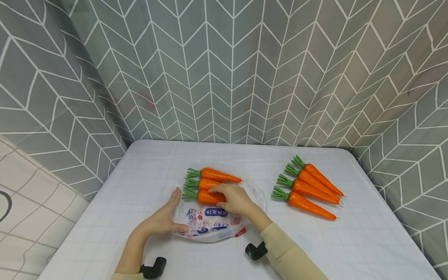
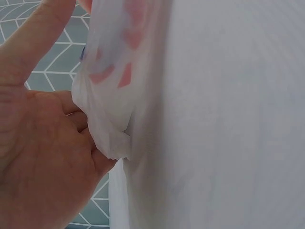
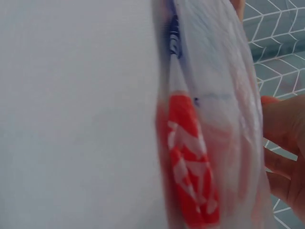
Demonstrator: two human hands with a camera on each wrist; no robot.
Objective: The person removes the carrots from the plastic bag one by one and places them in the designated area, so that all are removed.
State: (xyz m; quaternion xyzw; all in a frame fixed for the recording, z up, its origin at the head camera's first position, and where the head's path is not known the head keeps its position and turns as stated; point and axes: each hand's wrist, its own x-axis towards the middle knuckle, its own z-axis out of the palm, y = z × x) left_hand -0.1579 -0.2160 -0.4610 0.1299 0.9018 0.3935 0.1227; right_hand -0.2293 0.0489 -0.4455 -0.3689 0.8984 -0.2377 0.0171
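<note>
A white, thin plastic bag (image 1: 213,229) with blue and red print lies on the table. On top of it three orange carrots with green stems lie side by side, tops to the left: a far carrot (image 1: 218,175), a middle carrot (image 1: 206,184) and a near carrot (image 1: 207,197). My right hand (image 1: 236,198) pinches the near carrot, thumb on its near side and fingers over it, hiding its tip. At the bag's left edge my left hand (image 1: 164,216) touches the plastic (image 2: 107,109) with thumb and fingers spread apart.
Several more carrots (image 1: 308,190) lie fanned out on the right of the white table (image 1: 378,233), stems to the left. Patterned grey curtains (image 1: 231,77) stand behind and on both sides. A black wrist mount (image 1: 256,251) sits by the right sleeve.
</note>
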